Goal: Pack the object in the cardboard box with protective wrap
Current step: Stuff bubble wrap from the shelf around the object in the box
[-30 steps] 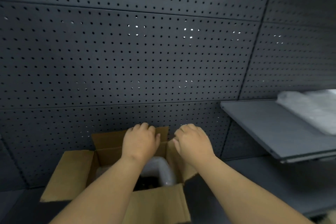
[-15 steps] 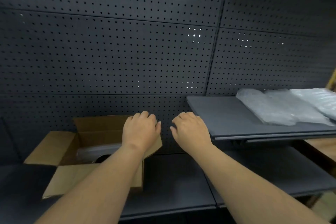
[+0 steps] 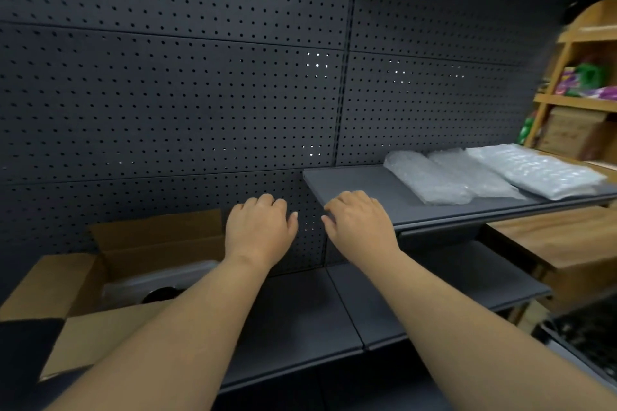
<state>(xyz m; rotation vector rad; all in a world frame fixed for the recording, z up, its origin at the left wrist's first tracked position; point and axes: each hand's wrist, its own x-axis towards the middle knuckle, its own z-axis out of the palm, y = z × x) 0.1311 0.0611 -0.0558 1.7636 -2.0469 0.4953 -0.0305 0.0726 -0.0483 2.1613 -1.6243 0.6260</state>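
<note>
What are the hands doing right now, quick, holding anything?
Left hand: open, fingers loosely curled, holding nothing.
Right hand: open, fingers loosely curled, holding nothing.

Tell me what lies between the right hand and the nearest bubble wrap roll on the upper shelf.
Head view: only bare grey shelf between the right hand and the nearest bubble wrap roll.

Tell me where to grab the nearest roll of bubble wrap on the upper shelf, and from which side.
Take the leftmost bubble wrap roll at its near end, by the shelf front edge. It lies lengthwise front to back, with bare shelf on its left, so the right hand can come from the front-left and wrap over it.
</note>
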